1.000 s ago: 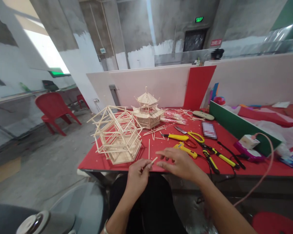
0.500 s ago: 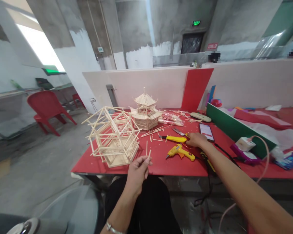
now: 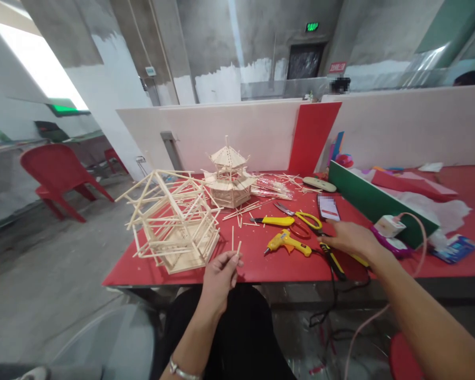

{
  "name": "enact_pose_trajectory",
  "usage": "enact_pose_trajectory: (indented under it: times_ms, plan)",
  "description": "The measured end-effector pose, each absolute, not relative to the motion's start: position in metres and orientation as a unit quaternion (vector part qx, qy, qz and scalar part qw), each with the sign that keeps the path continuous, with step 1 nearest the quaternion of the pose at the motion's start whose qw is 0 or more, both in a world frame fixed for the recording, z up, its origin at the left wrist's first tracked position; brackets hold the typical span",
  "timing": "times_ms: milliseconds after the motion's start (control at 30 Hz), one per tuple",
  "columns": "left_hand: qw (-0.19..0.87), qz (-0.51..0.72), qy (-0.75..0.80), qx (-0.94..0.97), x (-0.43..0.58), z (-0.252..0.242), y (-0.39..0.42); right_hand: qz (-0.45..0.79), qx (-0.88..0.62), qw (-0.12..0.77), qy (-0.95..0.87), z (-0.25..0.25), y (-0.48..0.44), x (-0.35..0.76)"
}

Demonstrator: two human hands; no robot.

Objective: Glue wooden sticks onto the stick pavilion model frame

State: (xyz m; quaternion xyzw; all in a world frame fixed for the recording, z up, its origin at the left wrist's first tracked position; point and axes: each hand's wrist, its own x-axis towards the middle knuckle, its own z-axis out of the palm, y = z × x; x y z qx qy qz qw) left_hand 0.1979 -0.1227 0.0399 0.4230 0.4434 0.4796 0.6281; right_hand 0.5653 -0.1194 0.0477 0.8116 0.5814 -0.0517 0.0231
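Left hand (image 3: 218, 274): lower centre, pinching short stick (image 3: 239, 247).
Right hand (image 3: 351, 237): right-centre, over pliers (image 3: 333, 262); grip cannot be told.
Stick frame (image 3: 182, 245): left-centre, near front edge (image 3: 301, 282).
Red tabletop (image 3: 255, 264): shows between left hand and glue gun (image 3: 288, 243).

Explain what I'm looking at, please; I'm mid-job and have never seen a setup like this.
There's no machine: you're seeing a person's bare hands through a camera worn on the head, looking forward and down. On the red table stand an open stick frame and, behind it, a pagoda model. Around them lie loose sticks, scissors, a yellow glue gun and a phone. The left hand holds a short stick; the right hand is at the pliers, its grip unclear.
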Motion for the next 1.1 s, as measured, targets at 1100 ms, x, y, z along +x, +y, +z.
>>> enact_pose_trajectory:
  times_ms: [1100]
  plan:
    - [0.584,0.446,0.443,0.514,0.232,0.055,-0.139,-0.783,0.194,-0.559,0.191,0.042,-0.263,0.367]
